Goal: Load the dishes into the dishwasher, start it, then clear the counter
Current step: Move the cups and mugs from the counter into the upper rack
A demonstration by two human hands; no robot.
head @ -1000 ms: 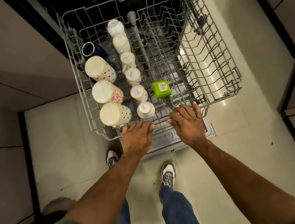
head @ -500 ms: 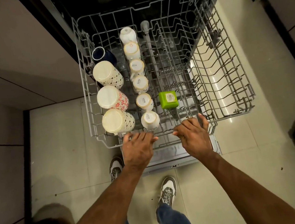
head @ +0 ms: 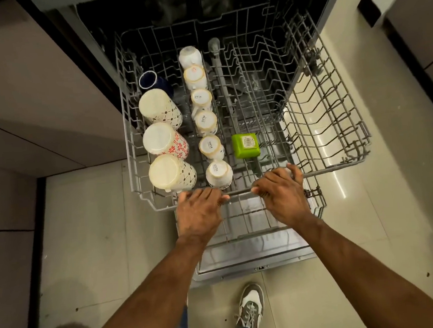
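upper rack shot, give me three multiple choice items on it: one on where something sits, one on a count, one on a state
1. Where does the green container sit in the upper rack?
A. right of the small cup row
B. left of the tall mugs
C. in the far right corner

2. How many tall patterned mugs stand in the left column?
A. one
B. three
C. five

3. How do the mugs and cups stand?
A. on their sides
B. mouth up
C. upside down

Answers: 1 A, it lies just right of the near cups; 2 B, two dark-dotted mugs flank a red-flowered mug; 3 C, their flat bases face the camera, as on the nearest cup.
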